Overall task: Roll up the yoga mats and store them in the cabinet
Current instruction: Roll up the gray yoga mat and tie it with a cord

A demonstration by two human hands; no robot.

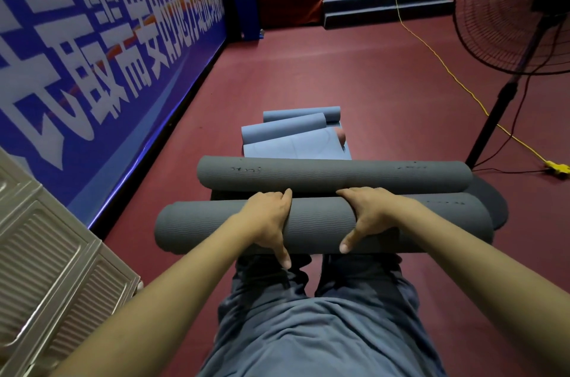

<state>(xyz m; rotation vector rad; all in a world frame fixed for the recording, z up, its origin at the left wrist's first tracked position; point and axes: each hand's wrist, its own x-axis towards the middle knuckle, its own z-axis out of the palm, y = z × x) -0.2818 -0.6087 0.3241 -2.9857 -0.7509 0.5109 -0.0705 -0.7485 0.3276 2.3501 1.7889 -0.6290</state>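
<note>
done: 2 grey mats rolled | now: our left hand (271, 222) & right hand (368, 216) hold near grey roll (320, 222) | left: blue mats (296, 142) half rolled, none in cabinet (46, 253) yet

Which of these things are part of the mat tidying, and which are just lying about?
Part of the job:
near grey roll, gripped by left hand and right hand
far grey roll
blue mats
cabinet

Just lying about:
standing fan
yellow cable
blue banner

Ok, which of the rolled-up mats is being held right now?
The nearer grey roll: left hand and right hand grip it. The farther grey roll lies untouched.
</note>
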